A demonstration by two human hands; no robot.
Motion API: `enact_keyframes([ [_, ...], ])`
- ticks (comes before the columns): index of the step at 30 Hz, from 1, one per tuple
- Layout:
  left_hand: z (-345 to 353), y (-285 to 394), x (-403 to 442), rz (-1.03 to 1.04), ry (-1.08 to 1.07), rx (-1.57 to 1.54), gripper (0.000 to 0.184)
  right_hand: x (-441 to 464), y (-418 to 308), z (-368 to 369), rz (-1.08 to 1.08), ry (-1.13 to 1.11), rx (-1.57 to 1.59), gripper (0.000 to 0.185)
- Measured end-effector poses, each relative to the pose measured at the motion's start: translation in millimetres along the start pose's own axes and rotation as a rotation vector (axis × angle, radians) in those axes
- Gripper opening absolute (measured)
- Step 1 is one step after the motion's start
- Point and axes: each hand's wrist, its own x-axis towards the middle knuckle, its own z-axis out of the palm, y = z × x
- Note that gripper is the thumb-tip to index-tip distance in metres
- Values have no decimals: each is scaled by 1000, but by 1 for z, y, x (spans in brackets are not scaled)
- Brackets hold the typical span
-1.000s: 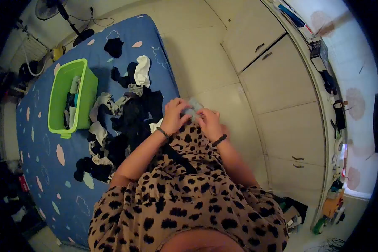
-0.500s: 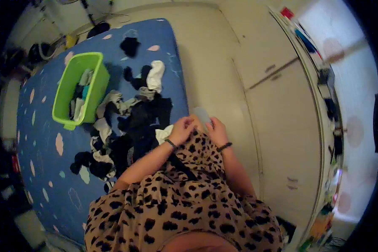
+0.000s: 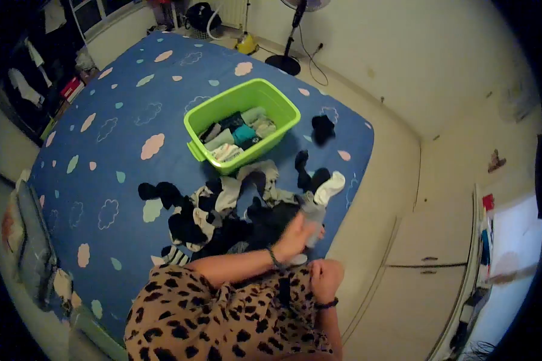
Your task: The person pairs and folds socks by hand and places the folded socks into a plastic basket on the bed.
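Note:
My left hand (image 3: 294,237), slightly blurred, reaches over the pile's near right side with its fingers closed round a grey sock (image 3: 313,215). By the front of the leopard-print dress, my right hand (image 3: 326,279) is curled into a fist; its fingertips and anything inside are hidden. Many dark and light socks lie in a loose heap (image 3: 226,231) on the bed. A white sock (image 3: 329,188) rests just beyond the grey one. Past the heap stands a green plastic basket (image 3: 200,144) with folded socks, among them a teal bundle (image 3: 242,133).
The blue patterned bed (image 3: 156,123) spreads around the basket. A black sock (image 3: 323,127) lies alone near its far right edge. On the floor beyond is a standing fan (image 3: 283,63). Pale cabinets (image 3: 424,301) line the right side.
The view has swung left and up towards the basket and fan. My hands have parted: the left moved out over the pile with the grey sock, while the right stays near the dress.

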Motion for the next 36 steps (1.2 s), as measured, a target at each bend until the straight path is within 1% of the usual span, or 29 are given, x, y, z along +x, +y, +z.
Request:
enact_keyframes([
  [1,-20,27,15,69,60,15,29,5,-8,5,-74,12,-37,20],
  [2,-54,50,36,85,163,91,29,8,-10,11,-142,21,-73,18],
  [3,-80,86,56,202,289,192,28,12,-5,19,-155,19,-75,18],
  [4,-106,117,71,246,325,99,29,15,-3,24,-154,-2,-26,18],
  [6,-157,151,120,512,413,247,30,20,3,34,-162,-34,17,18],
  [7,-181,160,145,515,429,246,30,22,7,39,-87,-86,24,14],
  [8,-207,163,168,218,240,3,26,24,10,43,-13,-140,27,9],
  [9,-230,158,185,-76,45,-240,23,27,10,47,-90,-112,79,9],
  [10,-247,143,202,-70,60,-245,23,31,5,51,-97,-128,75,9],
  [12,-268,99,248,-447,118,-430,26,39,-6,54,-57,-180,89,11],
  [13,-275,74,268,-444,122,-435,26,39,6,62,-38,-227,41,11],
  [15,-278,25,294,-478,104,-233,25,51,-12,64,7,-247,31,12],
  [16,-277,15,302,-480,100,-237,25,56,-18,65,52,-261,27,12],
  [17,-274,4,309,-526,56,-39,27,60,-17,68,59,-258,24,12],
  [18,-273,-8,314,-569,9,159,28,63,-13,71,9,-281,-29,13],
  [19,-273,-20,317,-575,2,156,28,65,-8,74,-39,-305,-81,14],
  [20,-272,-33,319,-450,35,520,33,63,4,81,-29,-304,-84,14],
  [21,-271,-45,320,-306,67,879,38,61,16,88,-70,-309,-73,15],
  [22,-268,-57,321,-222,114,1045,37,59,27,94,-112,-313,-60,16],
  [23,-265,-67,321,-144,176,1220,36,59,21,92,-102,-309,-59,16],
  [24,-262,-78,320,-77,254,1389,35,61,4,86,-28,-345,-45,17],
  [25,-268,-91,323,-81,167,1498,30,63,-4,83,41,-383,-32,17],
  [26,-272,-104,327,-88,141,1541,27,61,2,85,47,-385,-30,17],
  [28,-267,-97,323,-97,89,1628,24,59,11,89,-71,-334,-12,17],
  [30,-255,-75,315,-103,55,1576,25,61,15,89,-68,-352,-14,17],
  [31,-248,-61,310,-104,54,1578,25,63,15,89,-65,-370,-15,17],
  [33,-237,-41,305,-106,135,1708,29,69,15,89,-71,-344,-33,17],
  [34,-236,-38,307,-118,134,1703,29,72,16,89,-78,-323,-54,17],
  [36,-241,-33,314,-215,92,1603,33,66,16,88,-72,-307,-90,16],
])
